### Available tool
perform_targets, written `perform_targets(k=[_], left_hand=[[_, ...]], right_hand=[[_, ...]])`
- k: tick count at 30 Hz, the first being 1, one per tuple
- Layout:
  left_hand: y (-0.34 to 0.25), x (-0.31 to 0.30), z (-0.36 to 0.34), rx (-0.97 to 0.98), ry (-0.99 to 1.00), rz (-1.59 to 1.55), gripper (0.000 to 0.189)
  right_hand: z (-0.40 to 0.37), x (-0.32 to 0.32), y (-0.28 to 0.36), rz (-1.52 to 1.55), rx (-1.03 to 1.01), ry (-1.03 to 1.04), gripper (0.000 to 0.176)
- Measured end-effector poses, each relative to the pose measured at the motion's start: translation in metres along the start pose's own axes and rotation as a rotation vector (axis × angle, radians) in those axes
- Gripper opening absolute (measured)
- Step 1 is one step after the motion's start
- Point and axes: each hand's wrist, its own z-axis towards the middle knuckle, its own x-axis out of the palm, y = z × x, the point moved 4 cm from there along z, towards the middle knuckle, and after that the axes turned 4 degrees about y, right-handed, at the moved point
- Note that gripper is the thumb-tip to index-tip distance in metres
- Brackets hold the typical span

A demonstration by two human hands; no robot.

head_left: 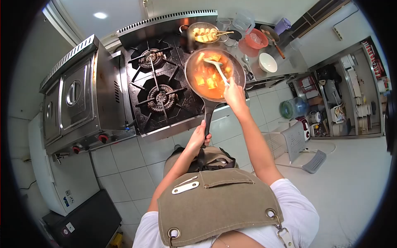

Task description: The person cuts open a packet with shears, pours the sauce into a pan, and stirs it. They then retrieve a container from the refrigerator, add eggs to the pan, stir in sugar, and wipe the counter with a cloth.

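Observation:
A frying pan [187,76] full of orange-red sauce with chunky pieces [211,84] sits at the right side of the stove. My left hand [200,134] is wrapped round the pan's black handle [209,113]. In my right hand [235,94] is a white spatula [221,72], its head dipped into the sauce near the pan's middle. Just behind the pan, a bowl [206,29] holds skewered pieces, with the stick ends [225,32] poking out to the right.
Two bare burners [161,98] lie left of the pan. On the right counter stand a white bowl [268,63], a red bowl [255,39], a clear jug [244,21] and a purple cup [283,25]. A grey chair [294,140] is at lower right; a steel fryer-like unit [78,95] stands left.

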Motion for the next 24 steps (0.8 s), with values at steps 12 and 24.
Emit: perform_targets(k=[12,24], left_hand=[[0.002,-0.001,0.002,-0.017,0.002,-0.011,0.048],[0.006,-0.003,0.003,-0.003,-0.018,0.021,0.051]], right_hand=[[-0.077,-0.061,0.002,-0.146,-0.009,0.270,0.021],[0.009,-0.016,0.003,-0.065,-0.041,-0.051,0.020]])
